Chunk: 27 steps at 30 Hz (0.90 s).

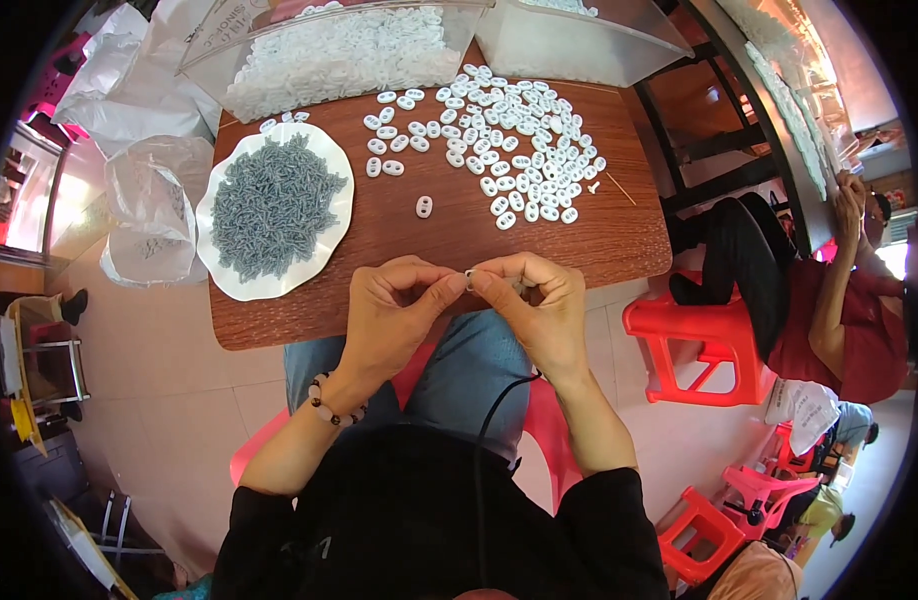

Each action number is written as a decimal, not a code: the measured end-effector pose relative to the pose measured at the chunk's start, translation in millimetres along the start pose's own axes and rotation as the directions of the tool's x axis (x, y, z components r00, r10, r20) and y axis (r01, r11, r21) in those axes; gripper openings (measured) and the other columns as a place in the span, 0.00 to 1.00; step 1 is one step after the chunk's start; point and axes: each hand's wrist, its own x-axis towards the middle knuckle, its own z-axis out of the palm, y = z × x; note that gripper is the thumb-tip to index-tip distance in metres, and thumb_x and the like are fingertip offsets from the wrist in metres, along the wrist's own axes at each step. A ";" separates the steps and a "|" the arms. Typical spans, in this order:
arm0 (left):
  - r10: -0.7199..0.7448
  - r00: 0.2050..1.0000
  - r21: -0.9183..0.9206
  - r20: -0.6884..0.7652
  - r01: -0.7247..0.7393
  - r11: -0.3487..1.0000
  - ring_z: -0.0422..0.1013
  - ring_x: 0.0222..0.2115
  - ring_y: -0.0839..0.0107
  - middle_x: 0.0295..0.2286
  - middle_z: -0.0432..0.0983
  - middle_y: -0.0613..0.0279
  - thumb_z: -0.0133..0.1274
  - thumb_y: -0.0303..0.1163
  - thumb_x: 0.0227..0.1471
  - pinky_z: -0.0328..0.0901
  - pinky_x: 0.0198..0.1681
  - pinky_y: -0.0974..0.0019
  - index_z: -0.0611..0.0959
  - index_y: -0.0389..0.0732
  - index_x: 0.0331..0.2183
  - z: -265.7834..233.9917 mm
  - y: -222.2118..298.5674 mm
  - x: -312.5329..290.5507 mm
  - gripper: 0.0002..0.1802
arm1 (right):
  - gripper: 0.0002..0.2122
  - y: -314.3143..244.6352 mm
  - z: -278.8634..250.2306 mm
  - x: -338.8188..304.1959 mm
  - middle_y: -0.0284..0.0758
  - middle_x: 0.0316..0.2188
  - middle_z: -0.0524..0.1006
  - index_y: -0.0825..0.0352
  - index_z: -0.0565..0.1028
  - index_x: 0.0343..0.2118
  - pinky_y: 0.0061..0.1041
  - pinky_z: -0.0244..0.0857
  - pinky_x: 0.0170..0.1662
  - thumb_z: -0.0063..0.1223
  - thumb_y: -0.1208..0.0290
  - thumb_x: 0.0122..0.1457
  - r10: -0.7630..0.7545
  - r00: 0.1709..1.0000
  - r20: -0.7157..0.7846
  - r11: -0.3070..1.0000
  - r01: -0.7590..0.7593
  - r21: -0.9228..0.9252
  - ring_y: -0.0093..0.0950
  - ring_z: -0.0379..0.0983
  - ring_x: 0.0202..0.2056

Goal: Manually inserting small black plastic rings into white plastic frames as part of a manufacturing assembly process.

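Observation:
My left hand point(391, 308) and my right hand point(541, 312) meet over the front edge of the table, fingertips nearly touching. Between them they pinch a small white piece point(469, 279), mostly covered by thumbs and fingers, so its full shape does not show. Just beyond, a single white oval piece with two dark holes point(424, 207) lies by itself. Many like it form a loose spread of white oval pieces point(539, 120) farther right. To the left, a white wavy-rimmed plate point(341, 215) holds a heap of small grey ribbed plastic pieces point(274, 205).
Along the back stand a clear bin point(344, 60) full of white pieces and another translucent bin point(579, 45). A thin wooden stick point(621, 188) lies at the table's right. Plastic bags point(154, 210) sit left of the brown table point(379, 240). A person in dark red point(839, 330) works at right beside a red stool point(694, 340).

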 end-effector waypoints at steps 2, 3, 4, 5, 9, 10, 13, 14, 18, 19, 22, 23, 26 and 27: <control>-0.059 0.998 0.033 0.023 0.059 0.998 0.69 0.26 0.81 0.26 0.76 0.64 0.59 0.24 0.50 0.62 0.27 0.78 0.85 0.32 0.31 -1.4 0.7 0.0 0.05 | 0.03 0.1 0.2 0.7 0.32 0.26 0.79 0.72 0.79 0.32 0.14 0.66 0.33 0.57 0.79 0.55 0.006 1.000 -0.003 1.000 -0.006 -0.002 0.15 0.73 0.29; -0.059 0.998 0.033 0.023 0.058 0.998 0.69 0.26 0.81 0.26 0.76 0.64 0.59 0.24 0.50 0.62 0.27 0.78 0.85 0.32 0.31 -0.5 3.3 0.6 0.05 | 0.03 1.2 -0.2 1.8 0.32 0.26 0.80 0.73 0.78 0.32 0.12 0.65 0.32 0.57 0.79 0.56 -0.009 1.000 -0.003 0.999 0.009 0.031 0.14 0.73 0.28; -0.083 0.996 0.015 0.036 0.082 0.996 0.68 0.25 0.82 0.26 0.76 0.65 0.59 0.24 0.50 0.62 0.26 0.78 0.84 0.32 0.32 1.1 8.7 0.9 0.06 | 0.03 1.7 -0.7 2.6 0.32 0.26 0.80 0.73 0.78 0.33 0.11 0.65 0.30 0.56 0.80 0.56 -0.024 1.000 -0.004 0.998 0.024 0.065 0.13 0.72 0.27; -0.106 0.993 -0.002 0.049 0.107 0.994 0.68 0.25 0.83 0.26 0.76 0.65 0.59 0.24 0.49 0.61 0.26 0.78 0.84 0.32 0.32 2.3 12.6 1.3 0.06 | 0.03 0.2 -1.6 2.5 0.32 0.26 0.80 0.73 0.78 0.33 0.11 0.65 0.30 0.56 0.80 0.56 -0.025 1.000 -0.005 0.998 0.026 0.066 0.13 0.72 0.27; -0.088 0.995 0.201 -0.045 0.095 0.975 0.66 0.23 0.82 0.26 0.75 0.64 0.58 0.25 0.48 0.61 0.24 0.76 0.81 0.32 0.33 -1.7 19.5 10.3 0.09 | 0.04 -5.2 -7.2 4.5 0.32 0.26 0.79 0.72 0.79 0.32 0.12 0.63 0.31 0.57 0.78 0.55 -0.036 0.996 -0.080 0.998 0.040 0.048 0.14 0.72 0.27; 0.104 0.988 0.425 -0.116 -0.046 0.904 0.67 0.22 0.79 0.26 0.74 0.62 0.58 0.26 0.48 0.62 0.24 0.73 0.79 0.33 0.33 4.8 20.7 17.4 0.09 | 0.04 -5.2 -9.3 4.8 0.31 0.26 0.79 0.72 0.78 0.32 0.11 0.62 0.31 0.57 0.78 0.55 -0.056 0.991 -0.118 0.997 0.062 0.045 0.13 0.71 0.27; 0.383 0.918 0.748 -0.103 -0.183 0.639 0.68 0.21 0.72 0.26 0.73 0.58 0.57 0.27 0.47 0.64 0.24 0.68 0.77 0.35 0.33 7.6 14.3 42.6 0.10 | 0.04 -8.8 -13.9 4.1 0.31 0.26 0.79 0.72 0.78 0.32 0.11 0.61 0.31 0.57 0.77 0.56 -0.075 0.986 -0.151 0.993 0.088 0.077 0.13 0.70 0.26; 0.453 0.889 0.841 -0.060 -0.200 0.503 0.69 0.21 0.68 0.26 0.72 0.56 0.57 0.28 0.48 0.64 0.24 0.65 0.76 0.36 0.33 6.2 8.0 50.2 0.10 | 0.04 -9.7 -14.2 4.1 0.31 0.26 0.79 0.72 0.78 0.32 0.11 0.61 0.31 0.57 0.77 0.56 -0.079 0.986 -0.148 0.993 0.091 0.080 0.13 0.70 0.26; 0.432 0.902 0.917 0.008 -0.179 0.357 0.70 0.21 0.64 0.25 0.71 0.55 0.56 0.27 0.48 0.65 0.24 0.63 0.77 0.36 0.32 -7.7 -3.5 60.6 0.08 | 0.04 -11.7 -13.3 3.4 0.32 0.26 0.79 0.73 0.78 0.32 0.11 0.61 0.31 0.57 0.77 0.55 -0.091 0.987 -0.130 0.989 0.105 0.105 0.13 0.70 0.27; 0.425 0.905 0.902 0.036 -0.212 0.375 0.70 0.21 0.66 0.25 0.72 0.55 0.57 0.27 0.48 0.65 0.24 0.64 0.77 0.35 0.31 -10.1 -2.8 59.3 0.08 | 0.05 -11.5 -14.2 3.2 0.32 0.26 0.79 0.73 0.78 0.33 0.11 0.61 0.31 0.57 0.77 0.55 -0.085 0.988 -0.127 0.989 0.099 0.109 0.13 0.70 0.27; 0.300 0.954 0.805 0.006 -0.183 0.565 0.71 0.23 0.71 0.26 0.74 0.57 0.57 0.28 0.49 0.65 0.25 0.68 0.78 0.34 0.32 -7.2 7.9 49.4 0.08 | 0.05 -8.6 -17.0 5.0 0.32 0.26 0.79 0.72 0.78 0.33 0.11 0.61 0.31 0.57 0.77 0.56 -0.102 0.986 -0.131 0.985 0.118 0.125 0.13 0.70 0.27; 0.170 0.985 0.697 -0.035 -0.098 0.711 0.72 0.25 0.74 0.27 0.76 0.58 0.57 0.28 0.50 0.66 0.26 0.70 0.79 0.34 0.34 -5.9 11.7 44.0 0.09 | 0.05 -7.5 -17.7 5.3 0.32 0.26 0.79 0.72 0.78 0.33 0.11 0.61 0.31 0.57 0.77 0.56 -0.100 0.986 -0.133 0.985 0.116 0.124 0.13 0.70 0.27; -0.186 0.982 0.199 -0.017 0.186 0.962 0.72 0.27 0.79 0.31 0.78 0.60 0.56 0.29 0.53 0.67 0.28 0.75 0.80 0.33 0.40 -11.0 16.0 28.6 0.13 | 0.05 -5.9 -18.9 5.1 0.31 0.26 0.78 0.71 0.77 0.34 0.12 0.61 0.31 0.56 0.75 0.56 -0.097 0.989 -0.108 0.981 0.114 0.156 0.14 0.70 0.27; -0.185 0.982 0.198 -0.022 0.186 0.962 0.72 0.27 0.79 0.31 0.78 0.60 0.56 0.29 0.53 0.67 0.28 0.75 0.80 0.33 0.40 -11.9 17.6 21.8 0.13 | 0.05 -5.6 -19.1 4.5 0.31 0.27 0.78 0.71 0.77 0.33 0.13 0.61 0.30 0.56 0.74 0.57 -0.075 0.994 -0.086 0.981 0.089 0.170 0.14 0.70 0.27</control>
